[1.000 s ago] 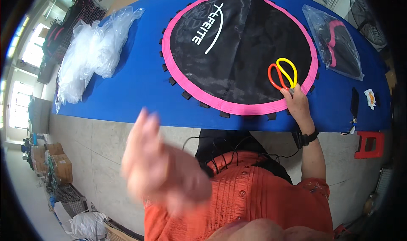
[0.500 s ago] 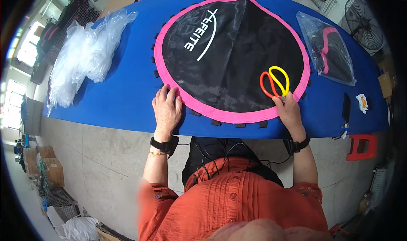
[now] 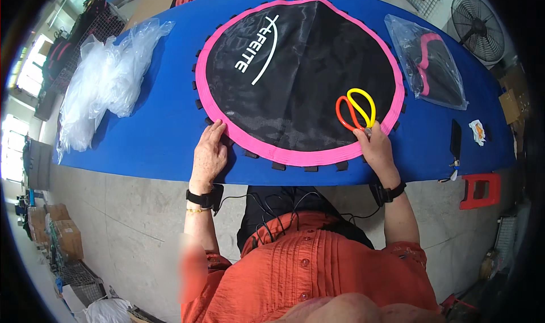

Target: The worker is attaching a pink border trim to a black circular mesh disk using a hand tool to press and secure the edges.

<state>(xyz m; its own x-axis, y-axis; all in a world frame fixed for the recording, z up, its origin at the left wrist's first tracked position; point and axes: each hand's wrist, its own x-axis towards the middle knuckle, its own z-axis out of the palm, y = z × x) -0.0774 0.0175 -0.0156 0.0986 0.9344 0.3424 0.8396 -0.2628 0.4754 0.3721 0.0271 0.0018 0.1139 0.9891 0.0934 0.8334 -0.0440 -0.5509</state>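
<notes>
A round black mesh trampoline mat (image 3: pixel 301 79) with a pink border and black tabs along its rim lies flat before me on the blue-covered table (image 3: pixel 153 147). My left hand (image 3: pixel 210 155) rests at the near left of the mat, fingers outstretched and fingertips touching the pink border. Over the near right border, my right hand (image 3: pixel 378 152) grips a pair of scissors (image 3: pixel 371 114) around the blade end. Their red and yellow handle loops point away from me over the black mesh. The blades are mostly hidden by my fingers.
Clear plastic bags (image 3: pixel 108 79) are heaped at the left. A bagged black-and-pink piece (image 3: pixel 431 67) lies at the right, beyond a black phone-like object (image 3: pixel 455 138) and a crumpled wrapper (image 3: pixel 477 132). A fan (image 3: pixel 478 28) and red stool (image 3: pixel 479 191) stand past the table.
The whole view has shifted slightly, so the table's things appear a little further left. My left fingers have drawn closer together and back toward the border's outer edge. The scissors stay in my right hand.
</notes>
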